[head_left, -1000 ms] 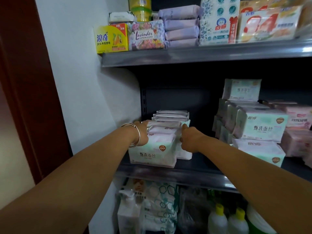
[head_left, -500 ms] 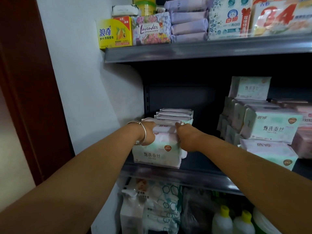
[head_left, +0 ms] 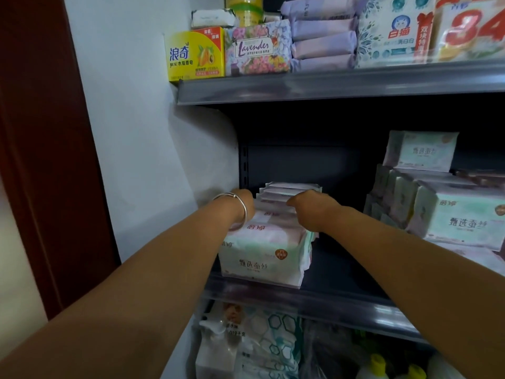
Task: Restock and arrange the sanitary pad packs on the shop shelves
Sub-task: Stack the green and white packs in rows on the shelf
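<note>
On the bottom level, nearest the viewer, white pump bottles [head_left: 216,348] and yellow-capped bottles [head_left: 378,365] are being kept beside hexagon-printed packs [head_left: 276,340]. Above them, on the dark middle shelf [head_left: 341,291], a row of sanitary pad packs [head_left: 262,258] is being held at the shelf's left end, standing upright one behind another. The row is being gripped from both sides: the left hand [head_left: 243,203], with a silver bangle [head_left: 237,203] at the wrist, is being pressed against the left flank of the row with fingers curled over the pack tops, and the right hand [head_left: 308,209] is being clamped on the right side, fingers hooked over the tops. To the right, well apart, more stacked pad packs [head_left: 459,222] are being stored. On the top shelf [head_left: 328,83], a yellow soap box [head_left: 195,54], a Lavender box [head_left: 257,50] and lilac packs [head_left: 323,36] are being displayed.
</note>
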